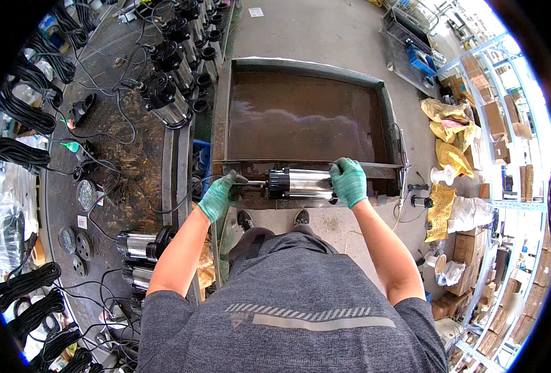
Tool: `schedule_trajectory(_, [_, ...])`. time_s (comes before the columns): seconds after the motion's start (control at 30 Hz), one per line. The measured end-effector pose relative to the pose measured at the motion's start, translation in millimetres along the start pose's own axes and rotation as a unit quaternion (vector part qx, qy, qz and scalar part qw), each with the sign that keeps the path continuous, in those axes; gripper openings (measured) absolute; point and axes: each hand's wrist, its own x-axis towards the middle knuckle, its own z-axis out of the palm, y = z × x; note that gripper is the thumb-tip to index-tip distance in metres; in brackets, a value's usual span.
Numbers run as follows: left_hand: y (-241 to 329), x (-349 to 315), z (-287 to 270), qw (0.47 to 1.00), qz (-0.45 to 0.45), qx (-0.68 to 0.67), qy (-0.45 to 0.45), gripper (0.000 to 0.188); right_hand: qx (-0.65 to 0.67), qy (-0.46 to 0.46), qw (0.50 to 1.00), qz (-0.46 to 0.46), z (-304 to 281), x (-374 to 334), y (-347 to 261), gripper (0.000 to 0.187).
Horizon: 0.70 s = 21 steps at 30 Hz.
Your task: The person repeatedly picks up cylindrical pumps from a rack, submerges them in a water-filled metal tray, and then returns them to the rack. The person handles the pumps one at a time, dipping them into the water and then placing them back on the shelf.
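A submersible pump motor (307,184), a silver cylinder with black ends, lies on its side across the near part of a water-filled metal tank (309,164). My right hand (349,181), in a green glove, grips its right end. At the left, my gloved left hand (218,196) is closed on a thin metal rod (249,183) that reaches the motor's black left end. Whether the rod is part of the motor I cannot tell. A black cable (185,198) runs from beside my left hand over to the workbench.
The dark workbench (138,168) on my left bears several upright pumps (163,102), pumps lying down (140,245), round metal parts (84,245) and loose cables. Coiled black cables (23,152) line its far left side. On the right stand blue shelving (518,205), yellow sacks (452,158) and cardboard boxes (468,255).
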Motion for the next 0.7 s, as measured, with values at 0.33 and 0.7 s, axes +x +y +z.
schedule_trajectory(0.33, [17.0, -6.6, -1.3, 0.951, 0.04, 0.303, -0.04, 0.038, 0.033, -0.003, 0.999, -0.021, -1.3, -0.8, 2.5, 0.008])
schedule_trajectory(0.7, [23.6, 4.2, -1.6, 0.787, 0.075, 0.613, 0.024, 0.044, 0.021, 0.008, 0.999, -0.044, 3.2, -0.1, 7.6, 0.008])
